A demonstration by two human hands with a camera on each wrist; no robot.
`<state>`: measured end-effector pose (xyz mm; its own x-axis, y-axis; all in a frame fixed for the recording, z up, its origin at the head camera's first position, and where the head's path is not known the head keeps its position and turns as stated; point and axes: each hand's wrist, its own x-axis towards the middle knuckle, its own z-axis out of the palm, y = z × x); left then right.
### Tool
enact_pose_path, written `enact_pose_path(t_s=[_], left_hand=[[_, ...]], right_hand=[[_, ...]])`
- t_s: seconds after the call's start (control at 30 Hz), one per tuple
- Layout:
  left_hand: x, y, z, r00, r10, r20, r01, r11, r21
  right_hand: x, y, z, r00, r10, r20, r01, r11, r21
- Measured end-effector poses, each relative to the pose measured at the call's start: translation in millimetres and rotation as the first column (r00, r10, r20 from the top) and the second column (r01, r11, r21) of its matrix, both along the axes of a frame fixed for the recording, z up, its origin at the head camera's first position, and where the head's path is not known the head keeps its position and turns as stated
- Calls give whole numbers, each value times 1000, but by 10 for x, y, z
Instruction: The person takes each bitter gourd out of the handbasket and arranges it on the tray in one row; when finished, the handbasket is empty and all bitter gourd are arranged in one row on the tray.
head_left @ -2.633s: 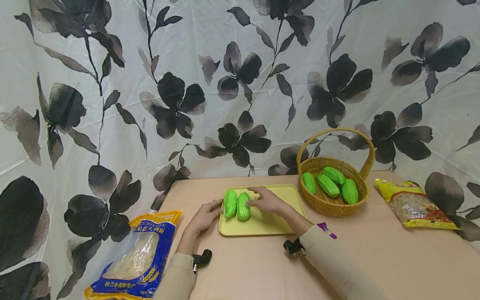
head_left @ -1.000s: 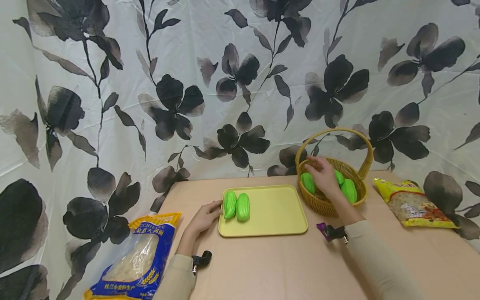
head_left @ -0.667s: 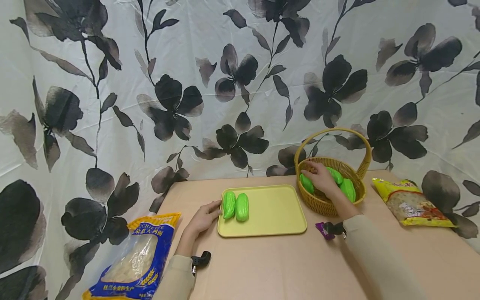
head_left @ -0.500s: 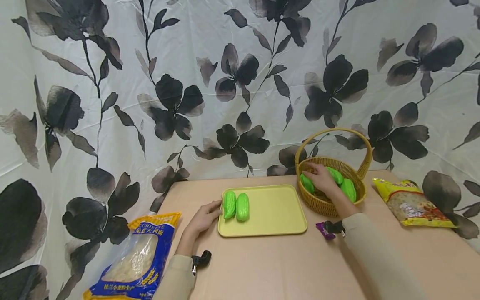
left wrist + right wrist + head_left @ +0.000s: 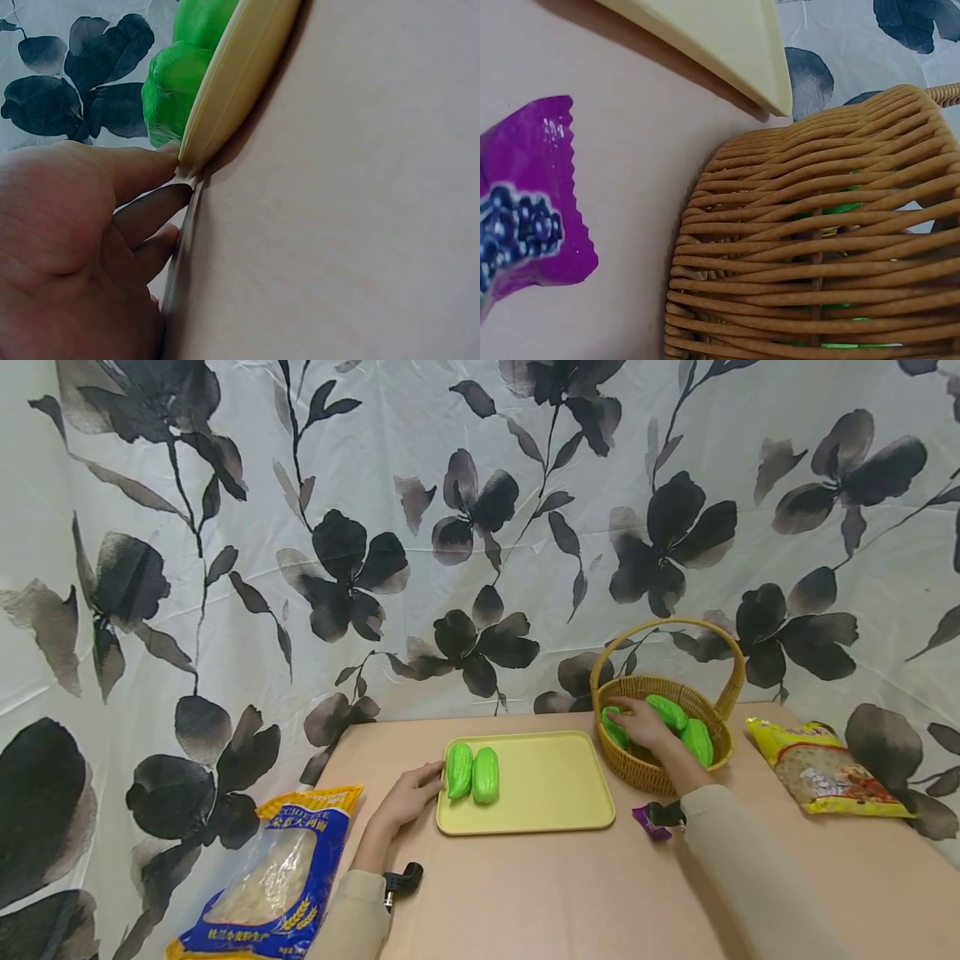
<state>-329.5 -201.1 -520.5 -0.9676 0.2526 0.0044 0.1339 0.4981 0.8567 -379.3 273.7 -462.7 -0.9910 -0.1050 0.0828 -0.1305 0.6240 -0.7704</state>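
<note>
My left hand pinches the left rim of a yellow tray; the left wrist view shows the thumb on top and fingers below. Two bright green, ribbed gourds lie side by side at the tray's left end. Inside a wicker basket at the back right, my right hand has thumb and fingers around the upper end of the leftmost green gourd. More gourds lie to the right of this hand, and one is hidden beneath it. Basket wall hides the fingers in the right wrist view.
A purple candy wrapper with a berry print lies in front of the basket. At the left is a blue and orange pasta bag, and at the right a yellow food packet. The basket's tall handle arches above it. Floral cloth hangs behind the table.
My right hand has moved from the tray's gourds into the basket, then lower, its fingers coming around the leftmost gourd. The left hand stays on the tray's rim.
</note>
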Motion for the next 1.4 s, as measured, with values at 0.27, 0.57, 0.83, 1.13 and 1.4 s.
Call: enact_pose_path(t_s=[0.27,0.57,0.83,1.13,1.4], left_hand=[[-15,-1,-20,1000,1,-5,-1,1000,-21],[-19,-5,-13,1000,7,-10,-7,1000,-5],[-23,-10,-32,1000,6,-10,-6,1000,-18],[-23,-1,-27,1000,5,-19,-6,1000,-19],[-18,0,-30,1000,5,-24,-5,1000,-4]], right_hand=[[-17,10,-24,1000,14,2,-14,1000,21],[-36,31,-51,999,25,-44,-22,997,68],[-45,53,-73,999,14,-31,-13,999,42],[-4,57,-40,1000,-27,-13,26,999,-28],[47,40,13,996,-32,88,52,969,-242]])
